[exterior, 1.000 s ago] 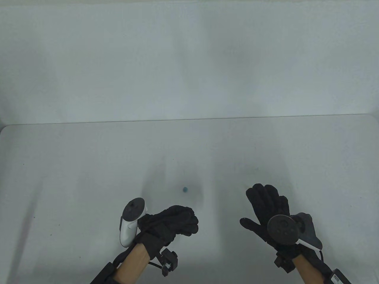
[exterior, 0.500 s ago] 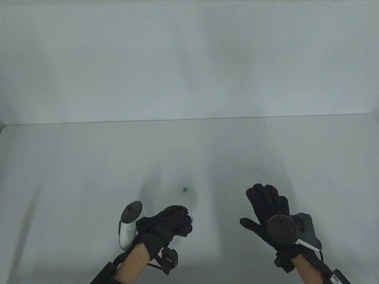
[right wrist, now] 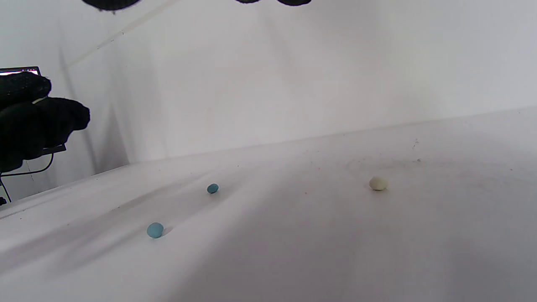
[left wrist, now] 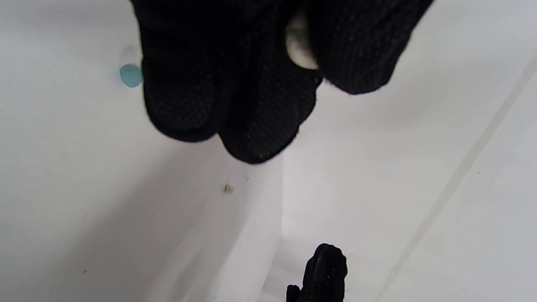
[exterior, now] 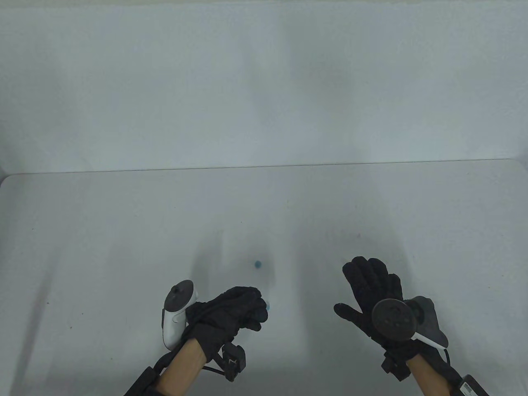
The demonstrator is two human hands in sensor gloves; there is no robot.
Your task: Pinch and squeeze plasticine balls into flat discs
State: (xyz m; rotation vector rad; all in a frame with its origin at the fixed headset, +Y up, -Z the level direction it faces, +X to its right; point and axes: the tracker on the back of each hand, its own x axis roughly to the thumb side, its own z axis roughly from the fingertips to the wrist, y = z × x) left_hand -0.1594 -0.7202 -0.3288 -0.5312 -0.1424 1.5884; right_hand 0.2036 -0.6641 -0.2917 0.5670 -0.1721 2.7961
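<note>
My left hand [exterior: 256,314] is curled, and in the left wrist view [left wrist: 312,77] its thumb and fingers pinch a whitish plasticine piece [left wrist: 298,48]. A light blue ball [exterior: 268,306] lies on the table just beside those fingers and also shows in the left wrist view [left wrist: 131,75] and the right wrist view [right wrist: 155,230]. A darker teal ball [exterior: 258,264] lies farther back; it shows in the right wrist view [right wrist: 212,188]. A cream ball [right wrist: 378,183] lies ahead of my right hand. My right hand [exterior: 367,280] is open, fingers spread, holding nothing.
The white table [exterior: 123,231] ends at a far edge against a white wall [exterior: 264,82]. Small dark specks dot the surface. In the right wrist view my left hand [right wrist: 37,119] hovers at the left, above the table.
My left hand has drawn back a little toward the near left, uncovering the light blue ball beside its fingers. The right hand and the teal ball have not moved.
</note>
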